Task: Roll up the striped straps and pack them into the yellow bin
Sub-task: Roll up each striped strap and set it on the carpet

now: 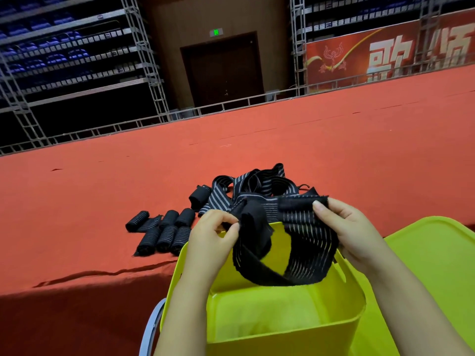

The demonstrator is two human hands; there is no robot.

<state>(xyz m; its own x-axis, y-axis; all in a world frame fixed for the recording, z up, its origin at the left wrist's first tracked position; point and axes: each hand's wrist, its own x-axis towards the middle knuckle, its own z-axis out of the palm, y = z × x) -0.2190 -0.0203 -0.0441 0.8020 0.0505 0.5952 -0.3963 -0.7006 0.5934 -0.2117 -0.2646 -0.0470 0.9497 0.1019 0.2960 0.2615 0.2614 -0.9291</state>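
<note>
From the head camera, both hands are raised over the open yellow bin (270,327), with one striped strap (305,242) stretched and sagging between them. The left hand (213,237) pinches the plain black end of the strap between thumb and fingertips, where the fabric bunches into a dark fold. The right hand (341,227) grips the other end, with the thumb on top of a partly rolled black edge and the fingers curled underneath. The middle of the strap hangs in a loop that dips to just above the bin's mouth; whether it touches the rim I cannot tell. What shows of the inside of the bin is plain yellow.

Beyond the hands, on the desk (102,201) covered in red cloth, lies a loose pile of unrolled straps (257,183), black with thin pale stripes, tangled over one another. To the left of that pile sits a cluster of rolled straps (164,232), laid side by side in two rough rows, with one more rolled piece (199,197) against the pile's left edge. A yellow lid (437,258) lies to the right of the bin, partly behind the right forearm. A curved grey-white band (151,327) shows at the bin's lower left. Behind the desk are metal scaffolding (144,52), a dark door (223,70) and a red banner (385,57).
</note>
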